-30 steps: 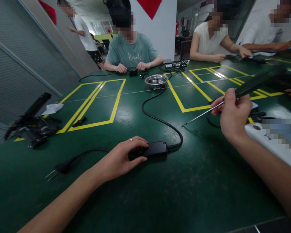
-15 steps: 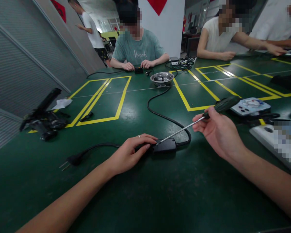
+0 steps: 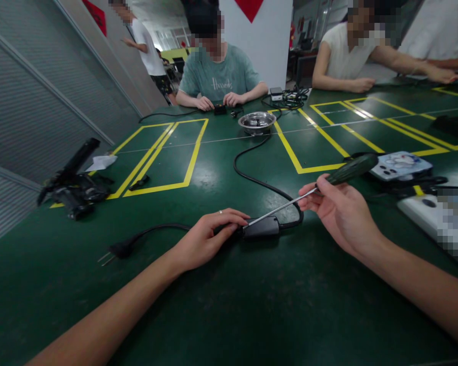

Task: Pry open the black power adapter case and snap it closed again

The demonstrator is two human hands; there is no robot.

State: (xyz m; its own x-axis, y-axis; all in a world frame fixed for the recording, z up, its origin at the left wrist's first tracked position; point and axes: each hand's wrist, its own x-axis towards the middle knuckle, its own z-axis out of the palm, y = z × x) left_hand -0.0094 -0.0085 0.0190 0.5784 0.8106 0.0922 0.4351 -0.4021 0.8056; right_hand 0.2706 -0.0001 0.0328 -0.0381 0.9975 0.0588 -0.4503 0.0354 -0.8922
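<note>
Left hand (image 3: 209, 239) grips the box (image 3: 264, 228), between twelve and one o'clock, by its nine-o'clock end; my right hand (image 3: 339, 213), past one, pinches the screwdriver (image 3: 353, 170), tip at the box. Driver work looks unfinished: the box seems whole, and I can't tell if anything's loose.

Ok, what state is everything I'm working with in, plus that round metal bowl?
Black rectangular box: lying on the glossy green table.
Left hand: on the box.
Dark-green-handled metal screwdriver: slanted, tip at the box beside the left hand.
Right hand: holding the screwdriver.
Black two-pin plug: unplugged.
Round metal bowl: upright, small items inside.
</note>
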